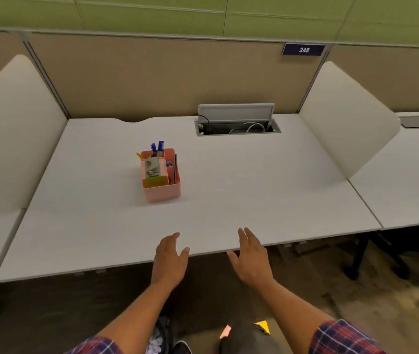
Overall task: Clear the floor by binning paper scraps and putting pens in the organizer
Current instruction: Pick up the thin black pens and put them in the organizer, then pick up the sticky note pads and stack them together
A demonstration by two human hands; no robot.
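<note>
White desk [228, 195] fills the middle of the view, walled by beige partitions, with an open cable hatch [237, 126] at its far edge and a "248" plate [303, 50] above. On the desk, left of centre, stands a pink organizer [161, 175], upright, its long axis running away from the person. Blue pens [157, 146] stand nearly upright in its far compartment, caps up, and a yellow one [139, 155] leans out to the left; a dark pen [175, 166] lies along the right slot.

Both hands hover over the near desk edge, well short of the organizer. Left hand [168, 259] is spread loosely, fingers pointing forward, holding nothing. Right hand [251, 256] is likewise spread and empty.

On the floor by the person's knee [244, 338] lie a pink scrap [225, 331] and a yellow scrap [262, 325]. White bits [156, 344] show at the bottom edge in what may be a bin; I cannot tell.
</note>
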